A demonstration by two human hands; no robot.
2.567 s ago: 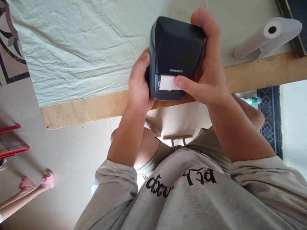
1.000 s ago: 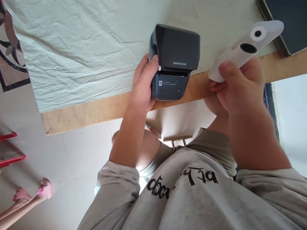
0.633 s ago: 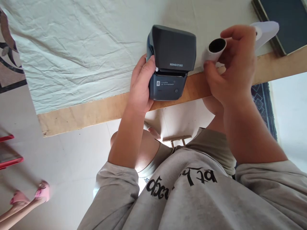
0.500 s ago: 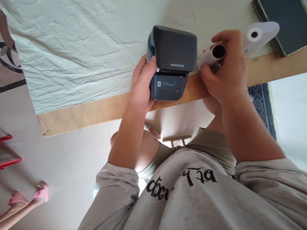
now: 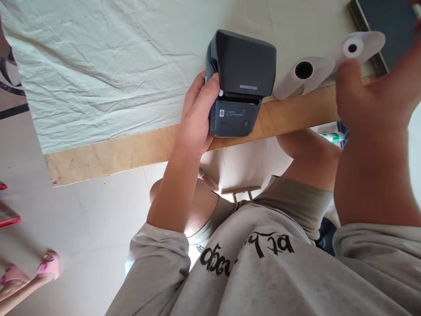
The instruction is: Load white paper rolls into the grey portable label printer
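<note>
A dark grey label printer point(image 5: 243, 66) stands at the near edge of the table. My left hand point(image 5: 197, 118) is closed round its left side, thumb on the front corner. A white paper roll with a dark core point(image 5: 297, 77) lies on the table just right of the printer, with nothing touching it. A second white roll point(image 5: 362, 44) lies behind it. My right hand point(image 5: 375, 101) hovers close to the camera at the right, above the table edge, thumb stretched out towards the rolls and holding nothing.
A wrinkled pale cloth point(image 5: 115, 66) covers the table, leaving a bare wooden edge point(image 5: 115, 153). A dark flat object point(image 5: 384, 17) lies at the far right corner. Another person's feet in pink sandals point(image 5: 46, 267) stand on the floor at lower left.
My right hand left the printer's paper slot, handled the dark-cored roll, set it down beside the printer, let go and pulled back to the right. My left hand stayed on the printer.
</note>
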